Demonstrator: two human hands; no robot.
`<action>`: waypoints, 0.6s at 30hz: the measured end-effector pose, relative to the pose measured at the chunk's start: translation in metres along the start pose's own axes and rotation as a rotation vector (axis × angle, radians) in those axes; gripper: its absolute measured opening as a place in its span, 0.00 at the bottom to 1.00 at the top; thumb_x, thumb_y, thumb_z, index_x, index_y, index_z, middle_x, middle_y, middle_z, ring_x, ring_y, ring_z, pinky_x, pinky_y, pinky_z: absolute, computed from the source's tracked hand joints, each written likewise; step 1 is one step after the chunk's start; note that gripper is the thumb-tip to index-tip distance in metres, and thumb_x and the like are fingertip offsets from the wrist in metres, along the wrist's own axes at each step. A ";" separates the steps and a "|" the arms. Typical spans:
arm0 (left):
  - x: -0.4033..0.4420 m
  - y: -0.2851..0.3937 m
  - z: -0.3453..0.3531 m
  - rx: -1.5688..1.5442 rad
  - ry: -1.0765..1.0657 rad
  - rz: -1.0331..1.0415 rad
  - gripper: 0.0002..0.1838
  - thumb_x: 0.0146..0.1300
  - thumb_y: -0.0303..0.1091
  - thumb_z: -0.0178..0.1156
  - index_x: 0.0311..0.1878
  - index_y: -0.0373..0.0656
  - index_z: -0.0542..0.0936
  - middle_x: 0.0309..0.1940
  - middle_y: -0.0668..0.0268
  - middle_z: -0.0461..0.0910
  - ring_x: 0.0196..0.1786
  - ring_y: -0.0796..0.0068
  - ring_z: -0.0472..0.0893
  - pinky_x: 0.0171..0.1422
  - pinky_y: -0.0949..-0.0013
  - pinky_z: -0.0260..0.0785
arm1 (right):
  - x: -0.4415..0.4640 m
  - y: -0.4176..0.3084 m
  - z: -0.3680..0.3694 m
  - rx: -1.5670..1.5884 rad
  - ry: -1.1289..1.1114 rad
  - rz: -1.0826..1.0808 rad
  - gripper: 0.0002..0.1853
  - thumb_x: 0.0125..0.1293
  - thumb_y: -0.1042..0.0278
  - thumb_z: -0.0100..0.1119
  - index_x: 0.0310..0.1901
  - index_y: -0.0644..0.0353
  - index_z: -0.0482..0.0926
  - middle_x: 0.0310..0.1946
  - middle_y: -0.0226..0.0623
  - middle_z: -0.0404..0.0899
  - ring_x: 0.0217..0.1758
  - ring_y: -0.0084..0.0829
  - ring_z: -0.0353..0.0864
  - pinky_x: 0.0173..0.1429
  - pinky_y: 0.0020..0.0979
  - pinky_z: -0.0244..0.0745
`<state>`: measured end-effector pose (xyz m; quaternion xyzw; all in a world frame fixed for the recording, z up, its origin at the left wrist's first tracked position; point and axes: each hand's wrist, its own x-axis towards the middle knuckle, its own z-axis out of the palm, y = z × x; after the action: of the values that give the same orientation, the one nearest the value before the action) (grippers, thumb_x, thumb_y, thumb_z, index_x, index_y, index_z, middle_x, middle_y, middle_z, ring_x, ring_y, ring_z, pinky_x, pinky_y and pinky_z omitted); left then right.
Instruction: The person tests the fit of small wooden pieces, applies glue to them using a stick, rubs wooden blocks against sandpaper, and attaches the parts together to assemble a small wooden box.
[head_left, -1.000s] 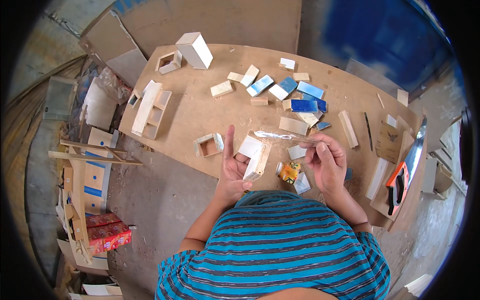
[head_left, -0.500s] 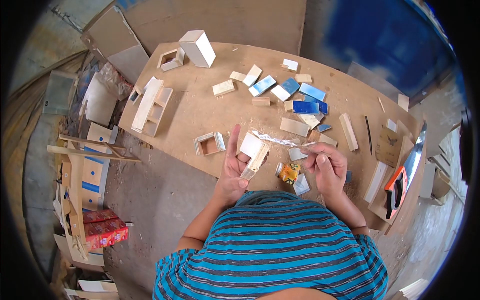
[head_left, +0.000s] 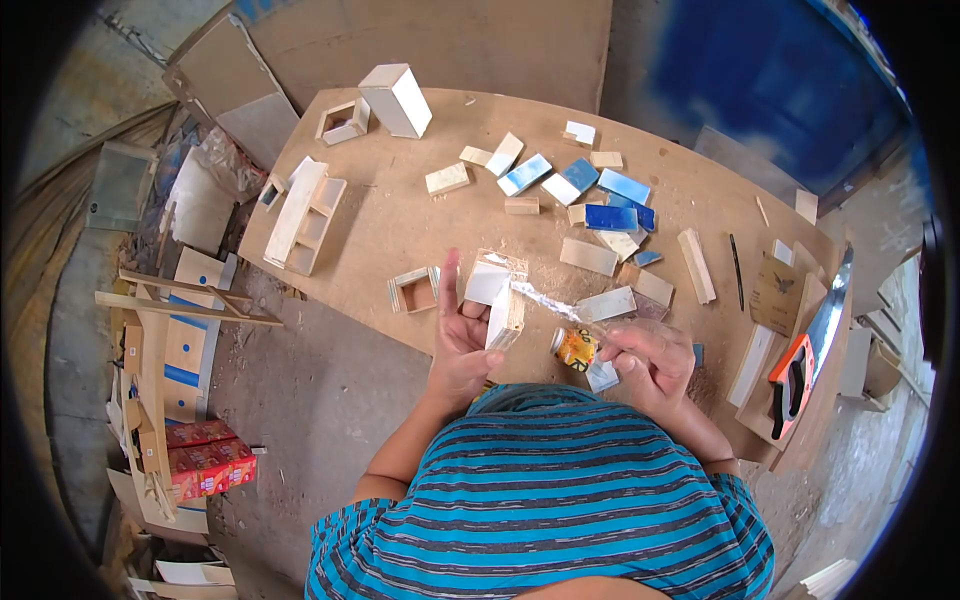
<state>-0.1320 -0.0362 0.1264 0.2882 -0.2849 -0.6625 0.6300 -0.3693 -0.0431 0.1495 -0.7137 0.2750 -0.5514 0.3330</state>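
Observation:
My left hand (head_left: 464, 338) grips a small wooden piece with white faces (head_left: 506, 320) over the table's near edge, index finger stretched up. Between the fingertips of my right hand (head_left: 650, 362) is a thin stick smeared with white paste (head_left: 548, 300). The stick's far end meets the upper edge of the wooden piece. Below the stick stands a yellow printed jar (head_left: 574, 346), close to my right fingers. Just left of my left hand lies a small open wooden box frame (head_left: 415, 290).
Several blue, white and bare wood blocks (head_left: 588, 255) are scattered across the wooden table (head_left: 370, 220). A handsaw with an orange handle (head_left: 790, 385) lies at the right edge beside a sandpaper sheet (head_left: 778, 295). At the left stands a wooden shelf piece (head_left: 300, 218).
The wooden piece has turned in my left hand, showing more of a white side. My right hand has dropped slightly, and the stick now slants, its tip against the piece.

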 end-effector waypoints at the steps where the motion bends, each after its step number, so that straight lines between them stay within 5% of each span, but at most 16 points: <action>1: 0.000 0.000 0.000 0.013 0.010 0.014 0.72 0.35 0.29 0.82 0.80 0.58 0.42 0.68 0.67 0.70 0.71 0.63 0.70 0.80 0.56 0.55 | 0.001 0.000 0.000 -0.034 -0.019 -0.043 0.12 0.63 0.76 0.63 0.48 0.66 0.83 0.35 0.44 0.86 0.30 0.31 0.86 0.36 0.27 0.79; 11: 0.000 0.001 -0.006 0.056 0.032 0.040 0.70 0.37 0.29 0.81 0.80 0.57 0.42 0.67 0.62 0.72 0.69 0.62 0.72 0.79 0.56 0.58 | 0.002 -0.005 0.000 -0.108 -0.133 -0.249 0.14 0.57 0.74 0.67 0.46 0.64 0.85 0.37 0.45 0.87 0.35 0.34 0.89 0.37 0.30 0.83; 14: 0.001 0.002 -0.004 0.039 0.029 0.044 0.72 0.36 0.30 0.82 0.80 0.56 0.42 0.67 0.61 0.72 0.69 0.61 0.73 0.78 0.56 0.59 | -0.006 0.001 -0.004 0.014 -0.092 -0.156 0.12 0.65 0.70 0.63 0.48 0.64 0.82 0.38 0.45 0.87 0.33 0.31 0.88 0.36 0.29 0.82; 18: -0.002 0.002 -0.003 0.035 -0.032 0.025 0.74 0.34 0.31 0.84 0.81 0.56 0.40 0.66 0.61 0.73 0.68 0.61 0.73 0.76 0.57 0.63 | -0.011 -0.002 0.003 0.723 0.311 0.514 0.12 0.76 0.65 0.50 0.52 0.64 0.77 0.37 0.41 0.87 0.26 0.24 0.79 0.29 0.24 0.73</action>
<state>-0.1285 -0.0345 0.1261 0.2850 -0.3100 -0.6540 0.6285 -0.3686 -0.0326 0.1435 -0.3694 0.2798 -0.6120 0.6408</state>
